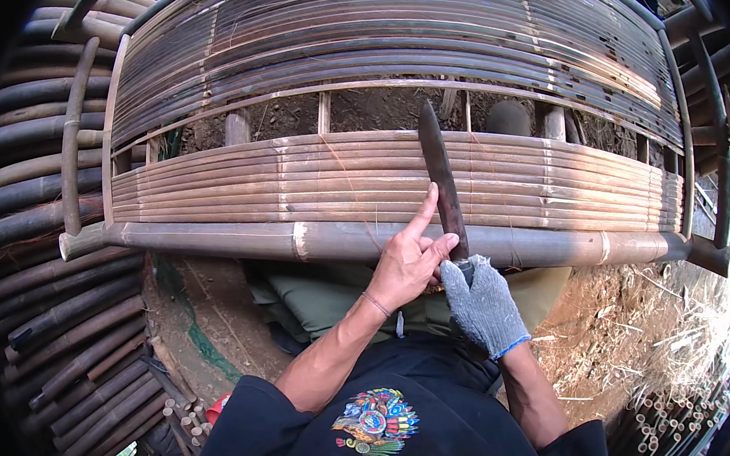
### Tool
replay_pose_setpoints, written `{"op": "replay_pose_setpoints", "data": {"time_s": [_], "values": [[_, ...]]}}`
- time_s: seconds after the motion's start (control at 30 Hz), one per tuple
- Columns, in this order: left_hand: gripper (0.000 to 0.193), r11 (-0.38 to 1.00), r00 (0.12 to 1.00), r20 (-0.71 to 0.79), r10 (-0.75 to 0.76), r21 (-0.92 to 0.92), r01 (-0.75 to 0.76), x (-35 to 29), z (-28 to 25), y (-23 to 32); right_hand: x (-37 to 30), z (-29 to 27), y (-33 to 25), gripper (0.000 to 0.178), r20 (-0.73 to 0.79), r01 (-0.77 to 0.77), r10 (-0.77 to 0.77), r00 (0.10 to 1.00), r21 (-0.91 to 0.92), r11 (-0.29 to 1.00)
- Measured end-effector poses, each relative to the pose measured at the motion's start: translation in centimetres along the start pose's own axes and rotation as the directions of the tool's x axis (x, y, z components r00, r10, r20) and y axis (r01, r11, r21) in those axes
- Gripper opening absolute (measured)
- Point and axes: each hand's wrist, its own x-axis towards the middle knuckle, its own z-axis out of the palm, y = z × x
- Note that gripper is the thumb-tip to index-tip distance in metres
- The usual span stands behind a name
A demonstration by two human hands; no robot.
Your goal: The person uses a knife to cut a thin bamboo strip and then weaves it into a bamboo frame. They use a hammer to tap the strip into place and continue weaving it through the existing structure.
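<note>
A long dark-bladed knife (445, 183) is above the near band of bamboo slats (343, 177), its long axis running far and slightly left from the person, crosswise to the slats. The tip lies in line with the gap beyond that band; clearance beneath the blade cannot be determined. The right hand (486, 310), in a grey knitted glove, is nearest the handle, its fingers closed around it. The bare left hand (408, 266) is just beside the blade on its left: the index finger is extended along the blade and appears to touch its left edge, the thumb lies by the blade's base, and the remaining fingers are curled. Whether these grip anything cannot be told. A thick bamboo pole (208, 238) borders the slats on the near side, passing beneath the knife.
</note>
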Motion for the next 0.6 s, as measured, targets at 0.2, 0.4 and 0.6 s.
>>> {"op": "replay_pose_setpoints", "data": {"time_s": [0.2,0.4,0.6], "values": [[0.079,0.995,1.000,-0.009,0.006,0.096,-0.006,-0.2,0.5,-0.2,-0.7,-0.4,-0.1,0.043,0.008,-0.179,0.178,0.984,0.055,0.982],[0.080,0.993,0.999,-0.029,0.023,0.120,-0.020,-0.7,0.0,0.0,-0.2,-0.7,-1.0,0.039,0.052,-0.150,0.146,0.988,0.073,0.986],[0.081,0.993,0.995,-0.073,0.065,0.099,-0.058,-0.4,-1.0,-0.6,0.6,0.5,-0.8,0.032,0.046,0.002,-0.002,0.999,0.001,1.000]]}}
